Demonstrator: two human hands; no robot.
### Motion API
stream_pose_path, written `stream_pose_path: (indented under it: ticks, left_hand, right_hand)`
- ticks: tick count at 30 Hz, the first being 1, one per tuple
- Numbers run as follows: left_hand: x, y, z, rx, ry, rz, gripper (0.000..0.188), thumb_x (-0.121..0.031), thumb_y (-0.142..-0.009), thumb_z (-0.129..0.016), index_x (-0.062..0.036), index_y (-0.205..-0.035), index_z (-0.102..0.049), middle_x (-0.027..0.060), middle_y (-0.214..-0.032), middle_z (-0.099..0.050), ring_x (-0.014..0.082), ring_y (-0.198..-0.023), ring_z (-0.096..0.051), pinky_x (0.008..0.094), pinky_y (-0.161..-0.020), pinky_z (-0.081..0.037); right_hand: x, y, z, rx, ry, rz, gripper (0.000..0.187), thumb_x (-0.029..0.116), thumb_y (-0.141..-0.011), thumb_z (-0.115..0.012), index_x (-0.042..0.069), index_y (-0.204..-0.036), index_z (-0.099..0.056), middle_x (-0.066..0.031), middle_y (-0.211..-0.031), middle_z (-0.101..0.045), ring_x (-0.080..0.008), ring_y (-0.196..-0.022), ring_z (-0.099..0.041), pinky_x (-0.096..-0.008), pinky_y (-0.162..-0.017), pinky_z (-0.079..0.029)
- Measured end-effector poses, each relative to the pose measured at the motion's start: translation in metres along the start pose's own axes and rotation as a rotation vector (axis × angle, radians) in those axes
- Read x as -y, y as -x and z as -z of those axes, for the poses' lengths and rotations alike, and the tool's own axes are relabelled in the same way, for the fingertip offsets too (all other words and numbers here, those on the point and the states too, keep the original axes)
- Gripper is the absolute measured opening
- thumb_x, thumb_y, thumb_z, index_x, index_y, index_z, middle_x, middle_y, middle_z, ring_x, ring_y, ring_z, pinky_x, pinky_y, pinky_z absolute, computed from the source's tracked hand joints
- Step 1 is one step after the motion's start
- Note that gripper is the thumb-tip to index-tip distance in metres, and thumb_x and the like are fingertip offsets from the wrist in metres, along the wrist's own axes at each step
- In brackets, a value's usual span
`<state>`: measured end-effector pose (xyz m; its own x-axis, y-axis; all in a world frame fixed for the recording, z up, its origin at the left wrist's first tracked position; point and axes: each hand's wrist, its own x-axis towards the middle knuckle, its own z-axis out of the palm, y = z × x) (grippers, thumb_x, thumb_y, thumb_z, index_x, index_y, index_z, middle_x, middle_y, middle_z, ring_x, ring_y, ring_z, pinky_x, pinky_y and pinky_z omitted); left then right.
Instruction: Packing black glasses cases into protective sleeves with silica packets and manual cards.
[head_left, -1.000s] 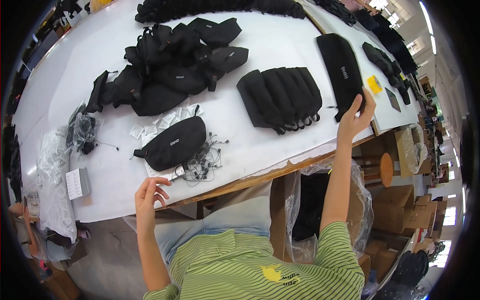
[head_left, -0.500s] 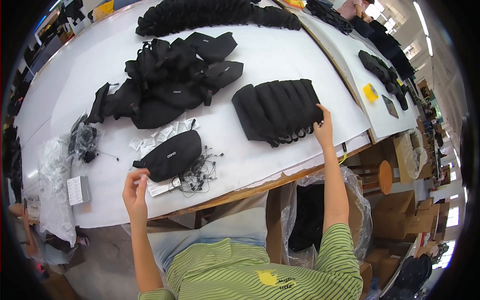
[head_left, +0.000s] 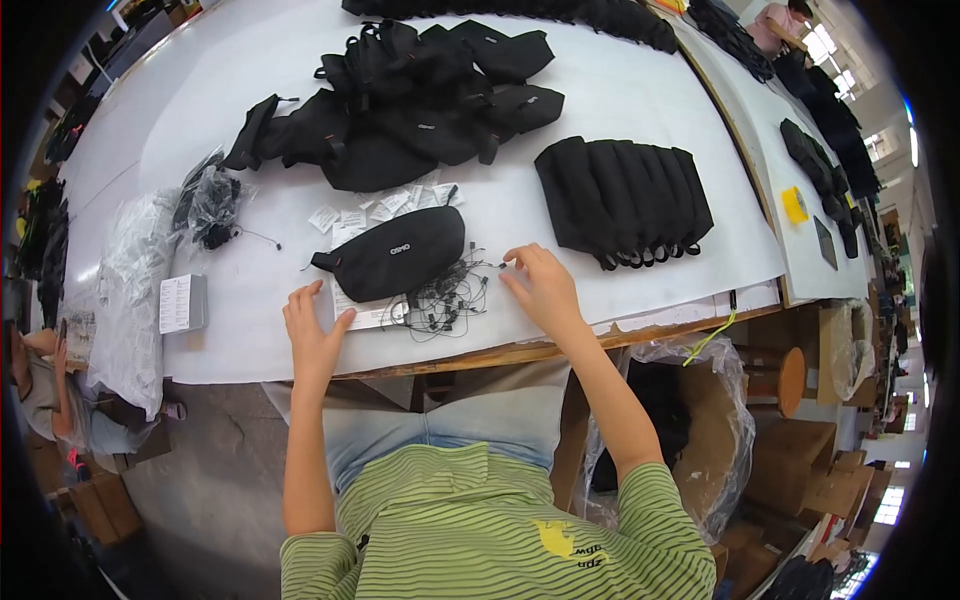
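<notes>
The black pouch lies on the worktop, hiding part of the white sheet beneath. Beside it, tangled cords are too fine to separate. The left hand stands near the pouch, fingers parted, grip wide and unfilled. The right hand angles inward, grip also wide; contact with a cord end is unclear.

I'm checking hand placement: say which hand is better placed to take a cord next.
Probably the right hand: its fingertips are by the right edge of the tangled black cords, while the left hand is farther off, near the black pouch.
</notes>
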<state>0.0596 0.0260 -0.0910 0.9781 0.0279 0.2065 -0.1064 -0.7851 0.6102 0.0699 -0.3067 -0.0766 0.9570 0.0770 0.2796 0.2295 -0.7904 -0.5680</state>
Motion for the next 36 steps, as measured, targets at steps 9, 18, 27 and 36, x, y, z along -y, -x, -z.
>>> stream_pose_path:
  ticks: [9, 18, 27, 36]
  left_hand:
    - [0.020, 0.001, 0.012, 0.068, 0.285, 0.357, 0.020, -0.012, -0.080, -0.069, -0.0001, -0.086, -0.054, 0.0036, -0.070, -0.052, 0.0136, -0.068, -0.047, 0.0268, -0.064, -0.042]
    - [0.024, 0.008, 0.057, -0.026, 0.321, 0.377, 0.014, -0.010, -0.086, -0.062, 0.0000, -0.089, -0.053, 0.0010, -0.074, -0.051, 0.0096, -0.067, -0.045, 0.0244, -0.063, -0.040]
    - [0.005, 0.023, 0.070, -0.127, 0.748, 0.368, 0.014, -0.001, -0.084, -0.062, -0.0028, -0.087, -0.048, 0.0025, -0.083, -0.056, 0.0071, -0.075, -0.050, 0.0218, -0.070, -0.043]
    - [-0.049, 0.033, 0.024, 0.081, 1.263, 0.424, 0.028, -0.008, -0.089, -0.053, -0.0039, -0.115, -0.042, 0.0041, -0.098, -0.052, 0.0121, -0.098, -0.049, 0.0254, -0.088, -0.040]
  right_hand:
    - [-0.028, -0.002, 0.044, 0.225, 0.345, -0.175, 0.013, 0.014, -0.075, -0.069, 0.007, -0.080, -0.059, -0.0078, -0.087, -0.057, -0.0279, -0.080, -0.061, -0.0385, -0.067, -0.048]
    - [0.019, -0.012, 0.008, 0.188, 0.273, -0.033, 0.012, 0.014, -0.077, -0.067, 0.009, -0.085, -0.059, -0.0068, -0.084, -0.056, -0.0261, -0.078, -0.061, -0.0385, -0.066, -0.048]
    - [0.035, -0.037, 0.021, 0.355, 0.208, 0.032, 0.010, 0.010, -0.081, -0.064, 0.005, -0.082, -0.055, -0.0067, -0.076, -0.057, -0.0228, -0.071, -0.060, -0.0328, -0.064, -0.048]
    - [0.093, -0.016, 0.036, 0.175, -0.856, -0.286, 0.008, 0.004, -0.090, -0.057, 0.004, -0.088, -0.050, 0.0033, -0.071, -0.048, -0.0021, -0.060, -0.037, -0.0185, -0.053, -0.029]
